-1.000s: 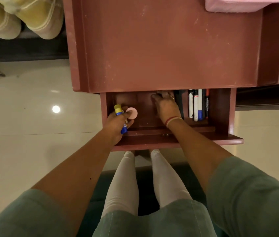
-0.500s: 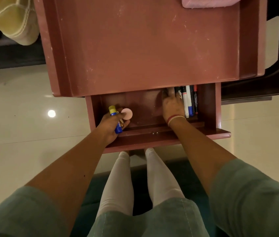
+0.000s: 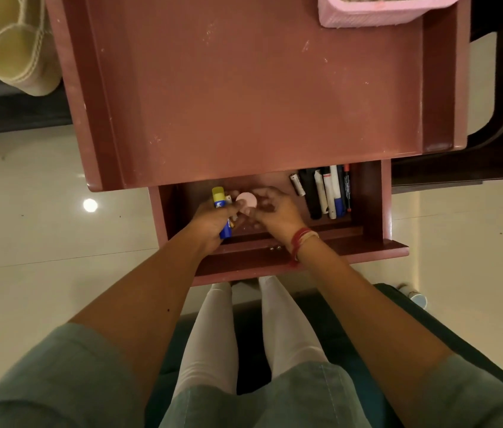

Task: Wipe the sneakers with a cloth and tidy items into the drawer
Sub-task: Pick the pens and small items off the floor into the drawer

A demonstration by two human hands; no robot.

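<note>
The drawer (image 3: 371, 211) stood pulled out under the front edge of the reddish-brown table (image 3: 244, 103), and both my hands were inside its left half. My left hand (image 3: 210, 222) was wrapped around a blue glue stick (image 3: 218, 197), whose yellow cap pointed toward the back of the drawer. A round pink disc (image 3: 246, 200) sat just beside the cap, up against my left thumb. My right hand (image 3: 278, 214) had its fingers curled in at the disc's right rim, touching it. I could not tell whether that hand actually gripped the disc or only met it. A red thread bracelet (image 3: 299, 239) circled my right wrist. In the right half of the drawer a row of markers (image 3: 330, 193) lay side by side, pointing front to back. A small battery (image 3: 297, 185) lay just to their left, apart from my hands. On the far right corner of the table stood a pink basket (image 3: 383, 13), cut off by the top of the view. The pale yellow sneakers (image 3: 12, 47) sat on a dark shelf off the table's left side, well apart from the drawer. The cream tiled floor (image 3: 43, 227) spread below on both sides.
</note>
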